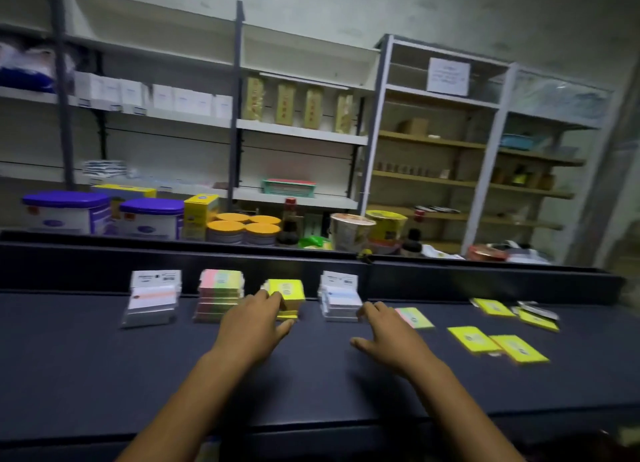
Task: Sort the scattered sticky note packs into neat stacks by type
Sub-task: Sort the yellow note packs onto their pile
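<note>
Four stacks stand along the back of the dark counter: clear-wrapped white packs with an orange strip [152,297], pink-and-green packs [219,293], yellow packs [287,293] and white packs with a blue strip [341,297]. My left hand [252,326] touches the left side of the yellow stack with its fingertips, fingers fairly straight. My right hand [388,333] lies flat and spread on the counter, fingertips by the blue-strip stack. Beside it lies a loose pink-and-green pack [415,317]. Loose yellow packs [472,338] [521,349] [493,307] [538,319] lie to the right.
A raised dark ledge [485,278] runs behind the stacks. Behind it stand purple-lidded tubs [67,212], orange-lidded tins [242,231], bottles and cups. Shelving with boxes fills the back wall. A small wrapped pack [538,309] lies at the far right.
</note>
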The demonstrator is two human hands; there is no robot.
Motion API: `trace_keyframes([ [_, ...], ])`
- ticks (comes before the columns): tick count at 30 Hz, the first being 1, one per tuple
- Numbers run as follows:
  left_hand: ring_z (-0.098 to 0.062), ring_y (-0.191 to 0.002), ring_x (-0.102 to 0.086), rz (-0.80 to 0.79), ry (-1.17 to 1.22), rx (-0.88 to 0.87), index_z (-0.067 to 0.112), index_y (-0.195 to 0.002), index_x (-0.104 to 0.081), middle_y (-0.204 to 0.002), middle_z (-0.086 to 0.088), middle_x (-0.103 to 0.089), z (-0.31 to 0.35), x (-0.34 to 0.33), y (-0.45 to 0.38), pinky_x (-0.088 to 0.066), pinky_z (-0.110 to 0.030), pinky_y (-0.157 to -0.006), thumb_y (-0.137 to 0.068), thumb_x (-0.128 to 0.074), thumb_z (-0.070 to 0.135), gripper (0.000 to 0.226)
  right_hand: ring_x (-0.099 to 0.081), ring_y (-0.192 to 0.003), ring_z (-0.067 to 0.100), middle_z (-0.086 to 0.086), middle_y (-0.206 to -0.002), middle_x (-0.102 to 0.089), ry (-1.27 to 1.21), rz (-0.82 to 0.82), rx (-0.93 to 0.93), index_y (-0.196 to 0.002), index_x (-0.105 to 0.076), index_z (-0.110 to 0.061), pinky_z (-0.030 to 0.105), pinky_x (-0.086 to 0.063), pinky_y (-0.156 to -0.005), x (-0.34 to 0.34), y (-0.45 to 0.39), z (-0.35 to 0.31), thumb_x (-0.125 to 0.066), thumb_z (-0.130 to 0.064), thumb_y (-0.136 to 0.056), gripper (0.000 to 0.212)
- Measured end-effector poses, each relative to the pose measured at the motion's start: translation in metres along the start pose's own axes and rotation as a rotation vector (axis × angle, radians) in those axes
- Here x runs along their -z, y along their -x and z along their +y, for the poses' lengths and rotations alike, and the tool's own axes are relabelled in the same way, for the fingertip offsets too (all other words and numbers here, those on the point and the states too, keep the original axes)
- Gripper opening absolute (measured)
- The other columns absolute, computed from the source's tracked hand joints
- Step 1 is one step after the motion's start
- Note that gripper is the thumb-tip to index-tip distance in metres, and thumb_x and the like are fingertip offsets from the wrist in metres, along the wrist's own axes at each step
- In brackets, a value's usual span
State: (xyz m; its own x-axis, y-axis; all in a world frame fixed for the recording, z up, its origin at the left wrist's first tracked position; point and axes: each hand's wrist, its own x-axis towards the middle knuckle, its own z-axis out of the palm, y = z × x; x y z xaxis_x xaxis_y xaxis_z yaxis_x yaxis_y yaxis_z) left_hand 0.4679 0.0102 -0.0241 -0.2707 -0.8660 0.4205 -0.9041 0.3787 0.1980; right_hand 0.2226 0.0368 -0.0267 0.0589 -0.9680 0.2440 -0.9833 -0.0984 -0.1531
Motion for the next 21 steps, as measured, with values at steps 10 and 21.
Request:
trace_keyframes([
  [10, -0.016, -0.117, -0.053, -0.053, 0.092, -0.129, 0.029, -0.124, -0.052, -0.127, 0.005, -0.055, 0.149, -0.036, 0.015, -0.052, -0.035, -0.089, -0.095, -0.051, 0.051, 0.037, -0.044, -0.129, 0.019, -0.002, -0.138, -0.046, 0.048, 0.058, -0.158, -0.135, -0.043, -0.024, 0.034, -0.044, -0.092, 0.042, 0.098, 0.126, -0.060, -0.048, -0.091, 0.054],
  [21, -0.015, -0.116, -0.053, -0.092, 0.106, -0.235, 0.030, -0.123, -0.050, -0.127, 0.006, -0.054, 0.246, -0.080, -0.021, -0.049, -0.032, -0.087, -0.095, -0.050, 0.051, 0.035, -0.046, -0.127, 0.017, -0.003, -0.136, -0.047, -0.018, 0.070, -0.258, -0.132, -0.045, -0.026, 0.034, -0.046, -0.099, 0.050, 0.121, 0.225, -0.061, -0.047, -0.090, 0.050],
])
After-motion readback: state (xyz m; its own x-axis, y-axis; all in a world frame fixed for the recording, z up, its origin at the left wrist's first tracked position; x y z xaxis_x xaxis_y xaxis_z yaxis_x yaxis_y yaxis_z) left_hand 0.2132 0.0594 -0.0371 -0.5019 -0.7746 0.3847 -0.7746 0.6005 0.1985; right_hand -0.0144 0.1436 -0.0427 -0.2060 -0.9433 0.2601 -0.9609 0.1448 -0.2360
